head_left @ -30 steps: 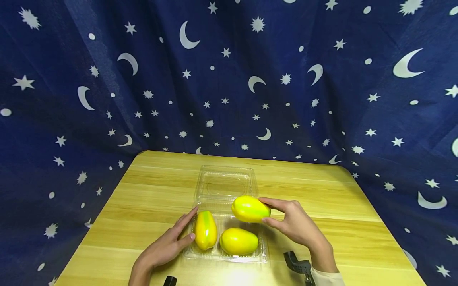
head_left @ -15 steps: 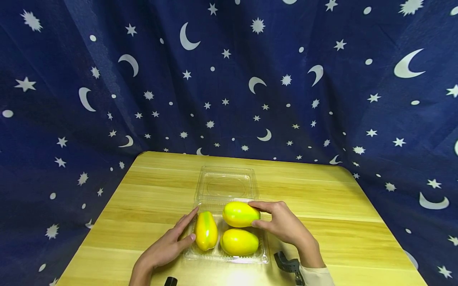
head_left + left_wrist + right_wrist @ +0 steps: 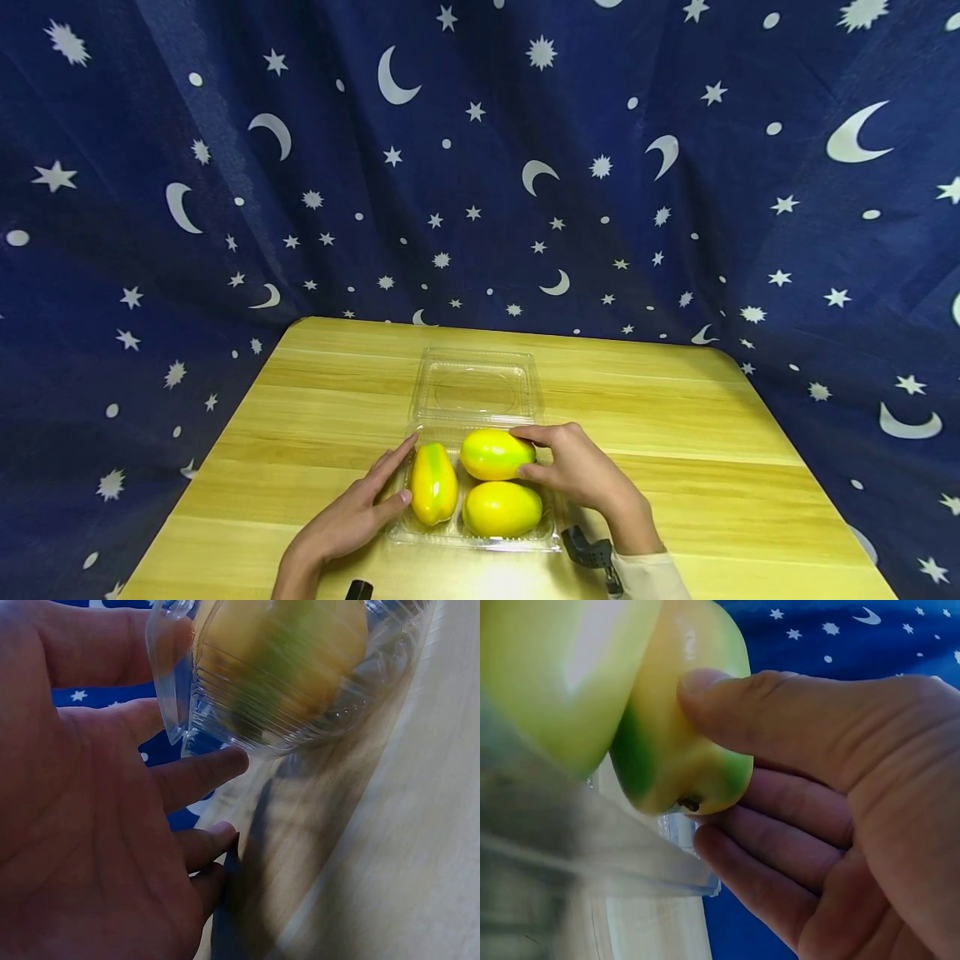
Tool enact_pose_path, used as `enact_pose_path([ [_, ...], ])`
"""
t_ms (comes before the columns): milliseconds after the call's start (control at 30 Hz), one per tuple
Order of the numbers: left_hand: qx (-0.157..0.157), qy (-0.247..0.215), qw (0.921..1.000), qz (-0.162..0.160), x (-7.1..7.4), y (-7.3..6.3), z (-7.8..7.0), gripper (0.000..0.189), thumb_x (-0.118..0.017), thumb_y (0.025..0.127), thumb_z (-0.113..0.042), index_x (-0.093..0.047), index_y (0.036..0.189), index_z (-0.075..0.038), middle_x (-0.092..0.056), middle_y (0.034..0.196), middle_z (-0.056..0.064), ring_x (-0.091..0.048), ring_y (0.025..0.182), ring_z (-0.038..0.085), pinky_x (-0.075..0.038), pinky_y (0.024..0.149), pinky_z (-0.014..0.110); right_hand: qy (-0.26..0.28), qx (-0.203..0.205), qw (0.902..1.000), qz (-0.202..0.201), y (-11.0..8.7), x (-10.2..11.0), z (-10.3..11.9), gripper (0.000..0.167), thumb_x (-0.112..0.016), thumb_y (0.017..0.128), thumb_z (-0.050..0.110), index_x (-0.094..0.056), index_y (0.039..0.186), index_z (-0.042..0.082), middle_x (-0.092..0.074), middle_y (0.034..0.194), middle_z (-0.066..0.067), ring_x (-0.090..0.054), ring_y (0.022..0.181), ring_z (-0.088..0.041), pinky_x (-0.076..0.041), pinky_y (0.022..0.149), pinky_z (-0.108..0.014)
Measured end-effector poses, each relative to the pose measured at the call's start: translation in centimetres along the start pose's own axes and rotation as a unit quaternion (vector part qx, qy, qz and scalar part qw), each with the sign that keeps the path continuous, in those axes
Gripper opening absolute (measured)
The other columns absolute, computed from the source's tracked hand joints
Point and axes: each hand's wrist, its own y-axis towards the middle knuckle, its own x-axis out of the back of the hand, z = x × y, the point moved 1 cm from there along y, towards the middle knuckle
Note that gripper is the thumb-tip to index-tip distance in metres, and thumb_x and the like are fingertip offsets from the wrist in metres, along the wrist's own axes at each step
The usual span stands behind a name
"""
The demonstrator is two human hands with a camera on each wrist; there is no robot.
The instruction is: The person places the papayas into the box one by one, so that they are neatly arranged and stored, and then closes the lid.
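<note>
My right hand [image 3: 581, 468] pinches the stem end of a yellow-green papaya [image 3: 495, 454] between thumb and fingers, low over the back right of a clear plastic clamshell box [image 3: 480, 543]. In the right wrist view the thumb lies across this papaya [image 3: 682, 750], near its dark stem spot. A second papaya [image 3: 502, 509] lies crosswise in front of it in the box. The third papaya [image 3: 432, 483] lies lengthwise on the left side. My left hand [image 3: 348, 512] rests against the box's left wall with fingers extended; the left wrist view shows the fingertips at the clear wall [image 3: 169, 667].
The box's lid [image 3: 476, 387] lies folded back, away from me, on the wooden table [image 3: 315, 400]. Behind the table hangs a dark blue cloth [image 3: 480, 167] with moons and stars. A black wrist mount [image 3: 588, 550] sits by the right wrist.
My right hand has moved left and lowered the papaya from above the box's right side into its back right part. The left hand has stayed at the box's left wall.
</note>
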Motion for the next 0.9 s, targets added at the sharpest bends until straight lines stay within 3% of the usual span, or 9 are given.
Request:
enact_pose_path([
  [233, 0.005, 0.005, 1.0000, -0.005, -0.1, -0.1, -0.6, 0.072, -0.059, 0.112, -0.043, -0.021, 0.173, -0.050, -0.015, 0.185, -0.002, -0.002, 0.171, 0.043, -0.003, 0.128, 0.082, -0.035, -0.007, 0.9993, 0.000, 0.6, -0.5, 0.6, 0.047, -0.087, 0.092, 0.010, -0.077, 0.138, 0.011, -0.080, 0.133, -0.005, -0.076, 0.123, -0.023, -0.061, 0.107, -0.047],
  [500, 0.006, 0.005, 1.0000, -0.006, -0.1, -0.2, -0.7, 0.072, -0.059, 0.112, -0.043, -0.022, 0.173, -0.050, -0.016, 0.185, -0.002, -0.003, 0.171, 0.044, -0.004, 0.128, 0.083, -0.055, -0.010, 0.9984, 0.008, 1.1, -1.1, 1.2, 0.043, -0.087, 0.091, 0.012, -0.079, 0.134, 0.012, -0.082, 0.124, -0.002, -0.072, 0.104, -0.011, -0.064, 0.097, -0.038],
  [900, 0.012, 0.016, 0.9998, -0.007, -0.1, -0.1, -0.6, 0.072, -0.059, 0.112, -0.048, -0.020, 0.172, -0.053, -0.015, 0.185, -0.003, -0.002, 0.171, 0.046, -0.005, 0.125, 0.086, -0.053, -0.019, 0.9984, 0.005, 0.8, -0.9, 1.3, 0.046, -0.089, 0.091, 0.013, -0.077, 0.135, 0.010, -0.081, 0.128, -0.005, -0.074, 0.115, -0.015, -0.063, 0.102, -0.043],
])
